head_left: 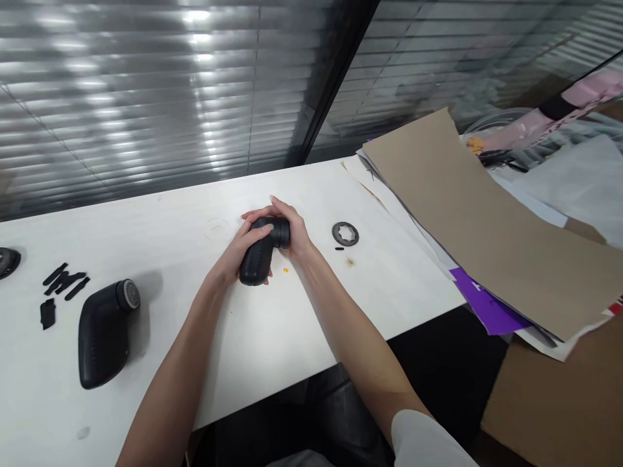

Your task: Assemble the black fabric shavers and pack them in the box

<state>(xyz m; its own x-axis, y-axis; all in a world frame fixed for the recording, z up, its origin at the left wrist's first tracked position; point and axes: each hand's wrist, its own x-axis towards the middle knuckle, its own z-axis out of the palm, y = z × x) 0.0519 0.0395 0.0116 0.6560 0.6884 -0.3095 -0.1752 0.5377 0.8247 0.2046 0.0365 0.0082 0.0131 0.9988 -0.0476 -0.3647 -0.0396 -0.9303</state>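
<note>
I have the left hand [238,246] wrapped around the body of a black handheld device [254,264] over the middle of the white worktop [170,240], the right hand [296,230] cupped against its round end. Right of them lie a grey ring [335,235] and, just beside it, a small bar [339,248]; at left, a second device [101,337] sits near loose black strips [62,280].

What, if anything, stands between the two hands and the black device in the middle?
Nothing visible: the left hand and right hand both touch the black device directly. The gray ring and small black strip lie apart, to its right.
</note>
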